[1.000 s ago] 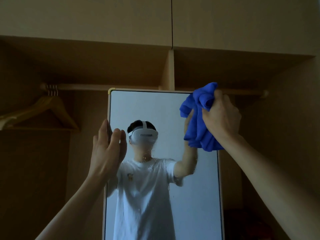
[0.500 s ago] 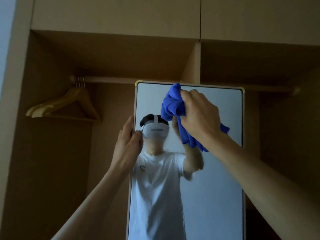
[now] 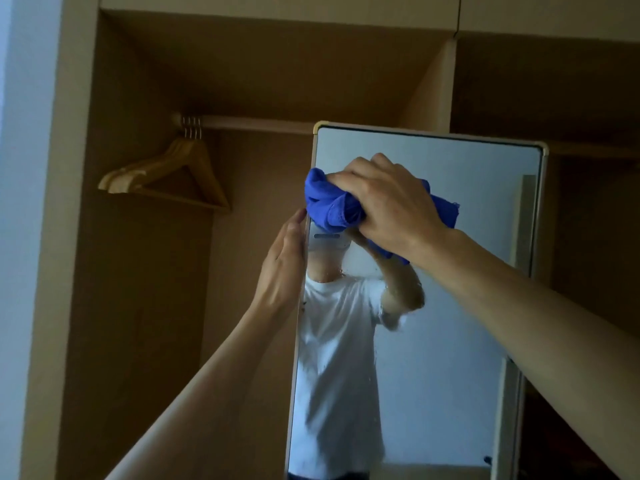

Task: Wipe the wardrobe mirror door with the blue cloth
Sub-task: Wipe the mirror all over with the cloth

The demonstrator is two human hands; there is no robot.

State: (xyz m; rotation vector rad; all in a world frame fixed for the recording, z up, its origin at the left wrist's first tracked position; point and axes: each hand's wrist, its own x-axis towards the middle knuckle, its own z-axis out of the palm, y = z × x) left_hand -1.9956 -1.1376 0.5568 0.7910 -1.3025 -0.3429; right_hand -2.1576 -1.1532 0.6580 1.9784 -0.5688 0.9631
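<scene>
The tall mirror door (image 3: 450, 341) with a pale frame stands upright in front of the open wardrobe. My right hand (image 3: 388, 206) grips a bunched blue cloth (image 3: 329, 202) and presses it against the glass near the upper left of the mirror. My left hand (image 3: 284, 268) rests flat along the mirror's left edge, its fingers mostly hidden behind the frame. The glass reflects a person in a white T-shirt, and small smears show around the reflected chest.
Several wooden hangers (image 3: 166, 174) hang on the rail (image 3: 249, 123) at the left inside the wardrobe. A vertical partition (image 3: 436, 84) divides the upper shelf behind the mirror. The pale wall (image 3: 20, 202) borders the wardrobe on the left.
My right hand has swept the blue cloth leftward across the top of the mirror, from its right edge to near its left edge. My left hand stays on the left edge.
</scene>
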